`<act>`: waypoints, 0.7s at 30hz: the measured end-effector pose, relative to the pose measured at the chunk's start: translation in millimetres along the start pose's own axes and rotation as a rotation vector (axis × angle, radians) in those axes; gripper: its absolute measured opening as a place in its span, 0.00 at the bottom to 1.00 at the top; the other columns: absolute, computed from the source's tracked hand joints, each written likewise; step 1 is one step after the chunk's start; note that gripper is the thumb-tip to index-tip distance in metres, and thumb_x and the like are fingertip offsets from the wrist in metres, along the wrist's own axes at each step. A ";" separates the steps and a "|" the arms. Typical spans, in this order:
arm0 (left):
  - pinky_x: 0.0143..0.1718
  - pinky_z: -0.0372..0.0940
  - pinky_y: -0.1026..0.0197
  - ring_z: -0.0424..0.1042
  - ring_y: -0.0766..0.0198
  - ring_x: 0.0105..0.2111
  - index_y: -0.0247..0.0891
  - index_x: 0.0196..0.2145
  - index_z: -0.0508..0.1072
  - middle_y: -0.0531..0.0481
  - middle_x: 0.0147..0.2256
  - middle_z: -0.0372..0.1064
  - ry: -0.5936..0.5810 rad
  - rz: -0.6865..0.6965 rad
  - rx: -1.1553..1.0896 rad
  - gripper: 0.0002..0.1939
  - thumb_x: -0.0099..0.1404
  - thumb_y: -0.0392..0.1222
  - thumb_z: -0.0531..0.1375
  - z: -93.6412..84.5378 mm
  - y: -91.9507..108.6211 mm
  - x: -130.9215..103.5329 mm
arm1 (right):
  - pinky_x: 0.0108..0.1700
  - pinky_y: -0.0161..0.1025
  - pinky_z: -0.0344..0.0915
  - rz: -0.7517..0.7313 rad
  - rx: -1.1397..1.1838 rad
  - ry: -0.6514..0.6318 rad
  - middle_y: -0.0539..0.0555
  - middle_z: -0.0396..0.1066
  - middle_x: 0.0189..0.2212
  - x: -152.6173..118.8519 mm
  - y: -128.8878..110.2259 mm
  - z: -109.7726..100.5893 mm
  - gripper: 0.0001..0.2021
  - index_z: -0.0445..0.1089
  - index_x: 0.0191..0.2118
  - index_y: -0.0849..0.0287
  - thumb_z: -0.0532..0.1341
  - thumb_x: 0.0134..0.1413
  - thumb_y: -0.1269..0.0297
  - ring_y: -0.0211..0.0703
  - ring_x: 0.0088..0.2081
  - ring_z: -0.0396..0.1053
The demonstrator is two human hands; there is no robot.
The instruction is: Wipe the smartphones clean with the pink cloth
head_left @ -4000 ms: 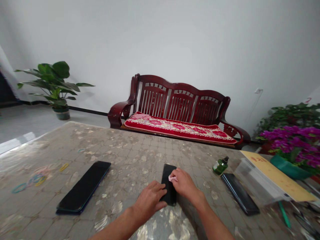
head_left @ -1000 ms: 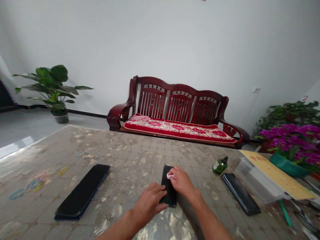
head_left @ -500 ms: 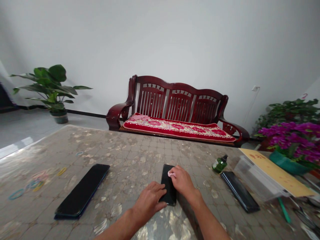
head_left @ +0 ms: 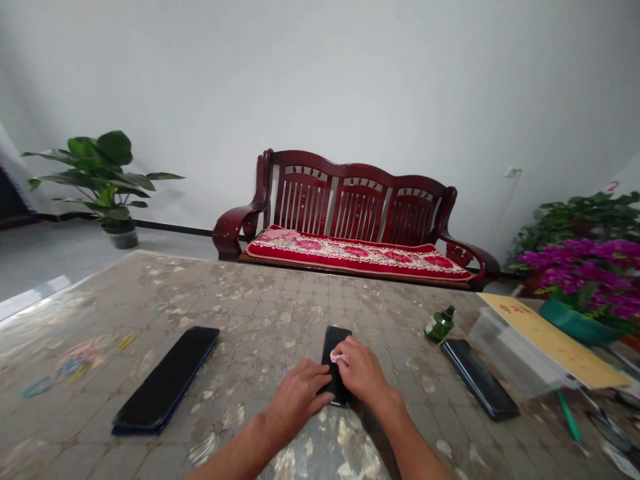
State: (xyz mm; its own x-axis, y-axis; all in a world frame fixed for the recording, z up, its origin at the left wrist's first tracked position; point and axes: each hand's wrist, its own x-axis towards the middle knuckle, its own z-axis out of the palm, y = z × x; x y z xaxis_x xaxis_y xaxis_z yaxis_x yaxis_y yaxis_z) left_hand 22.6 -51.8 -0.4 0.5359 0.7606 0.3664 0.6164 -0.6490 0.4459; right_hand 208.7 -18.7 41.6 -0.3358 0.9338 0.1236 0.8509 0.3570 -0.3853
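Note:
A black phone [head_left: 336,339] lies flat on the patterned tablecloth, partly covered by both hands. My left hand [head_left: 302,392] rests at its left side with fingers spread, fingertips on the phone's edge. Pinched in my right hand [head_left: 361,367] is a small pinkish-white cloth [head_left: 339,358], which touches the phone's screen. Farther left lies a stack of black phones [head_left: 167,380]. On the right are another dark phone or case [head_left: 479,379] and a green bottle with a black top [head_left: 440,325].
Colored rubber bands [head_left: 75,367] lie at the left of the table [head_left: 260,307]. At the right stand a clear plastic box [head_left: 520,353] under a yellow sheet [head_left: 555,340], and purple flowers in a teal pot [head_left: 575,323]. A wooden bench [head_left: 350,213] stands behind.
My right hand with the cloth has moved slightly left and down across the phone's screen. My left hand stays in nearly the same place.

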 end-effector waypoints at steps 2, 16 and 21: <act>0.49 0.70 0.53 0.75 0.53 0.45 0.40 0.42 0.79 0.46 0.46 0.77 0.021 -0.010 -0.034 0.08 0.65 0.38 0.64 -0.8 1.2 -0.1 | 0.42 0.34 0.59 -0.007 0.001 0.034 0.51 0.70 0.37 -1.3 0.5 3.8 0.12 0.73 0.37 0.56 0.55 0.56 0.76 0.40 0.41 0.68; 0.62 0.60 0.47 0.66 0.54 0.58 0.41 0.54 0.73 0.44 0.56 0.70 0.016 -0.205 0.072 0.33 0.54 0.21 0.52 -13.1 -34.0 38.4 | 0.44 0.36 0.58 -0.072 -0.045 0.129 0.53 0.68 0.37 -7.5 1.5 15.3 0.10 0.70 0.37 0.56 0.56 0.54 0.77 0.43 0.42 0.65; 0.63 0.57 0.46 0.57 0.48 0.64 0.38 0.60 0.67 0.39 0.64 0.59 -0.243 0.058 0.158 0.37 0.53 0.19 0.56 -25.1 -43.8 74.3 | 0.44 0.37 0.58 -0.076 -0.042 0.146 0.54 0.68 0.37 -8.0 1.6 16.9 0.10 0.70 0.37 0.57 0.55 0.54 0.77 0.45 0.42 0.65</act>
State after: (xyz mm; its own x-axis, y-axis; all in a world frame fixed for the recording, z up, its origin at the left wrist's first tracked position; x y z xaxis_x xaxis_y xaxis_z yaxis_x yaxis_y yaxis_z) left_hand 20.9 33.5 27.8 0.6840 0.7088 0.1725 0.6523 -0.7001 0.2903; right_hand 205.9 -26.0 24.5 -0.3405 0.8965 0.2835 0.8425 0.4247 -0.3313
